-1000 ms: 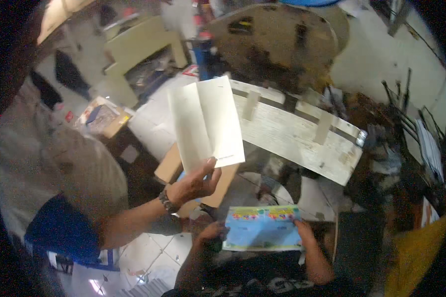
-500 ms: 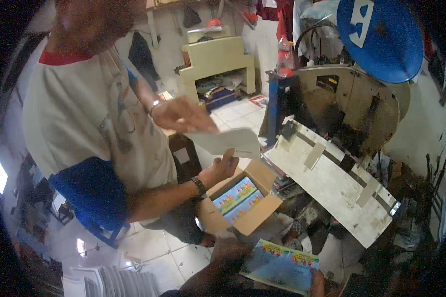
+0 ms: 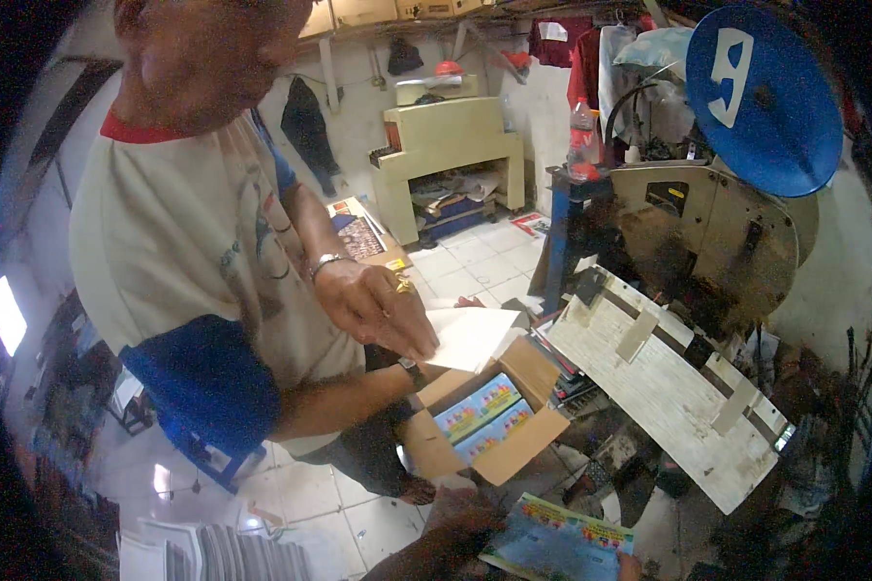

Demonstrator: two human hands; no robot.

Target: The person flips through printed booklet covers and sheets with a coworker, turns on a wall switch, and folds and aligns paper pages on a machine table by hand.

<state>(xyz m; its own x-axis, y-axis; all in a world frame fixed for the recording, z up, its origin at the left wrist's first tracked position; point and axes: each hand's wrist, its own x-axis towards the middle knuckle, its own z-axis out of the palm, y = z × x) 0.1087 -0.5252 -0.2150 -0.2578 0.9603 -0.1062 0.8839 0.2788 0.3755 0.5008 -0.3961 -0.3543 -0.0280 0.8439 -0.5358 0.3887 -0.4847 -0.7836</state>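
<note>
A blue printed sheet (image 3: 557, 542) with a yellow-green border and small coloured figures lies at the lower edge, slightly tilted. My right hand (image 3: 629, 567) grips its right side; only the thumb shows, the other fingers being out of sight. At the sheet's left edge is my left hand (image 3: 463, 508), dark and blurred, so its fingers and any hold are unclear. Just beyond stands an open cardboard box (image 3: 518, 447) holding blue packs (image 3: 480, 407) with a similar print. Over the box, a co-worker's hands (image 3: 378, 308) hold a folded white paper (image 3: 475, 336).
To the right, a long dirty white board (image 3: 664, 387) slants over clutter, beside a blue post (image 3: 569, 237) and a machine. A blue round disc (image 3: 765, 102) hangs above. Piled paper (image 3: 228, 554) stands at lower left. A cream machine (image 3: 446, 145) stands at the back.
The co-worker's upper hand has come down onto the white paper, which now sits lower over the box. The whole view has shifted slightly. My right hand still holds the printed sheet.
</note>
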